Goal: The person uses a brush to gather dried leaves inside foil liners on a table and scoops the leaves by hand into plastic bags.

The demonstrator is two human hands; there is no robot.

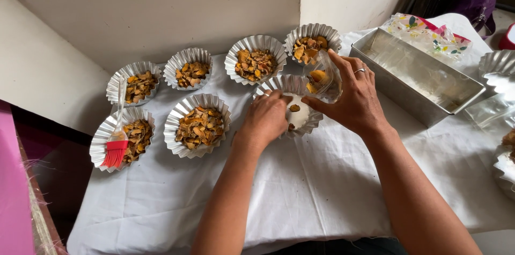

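The right hand [357,97] grips a tilted clear cup [323,79] of orange flakes over a foil mould [292,102] (mostly white inside), the left hand [266,118] pinching its rim.

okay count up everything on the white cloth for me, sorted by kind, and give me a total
Fluted silver foil cups: 7 fully in view, six filled with orange-brown dried pieces, one under the left hand nearly empty; partial ones at the right edge not counted
Rectangular silver metal loaf tin: 1
Red silicone brush: 1
Clear plastic container in the right hand, tilted: 1
Patterned plastic bag: 1
Total: 11
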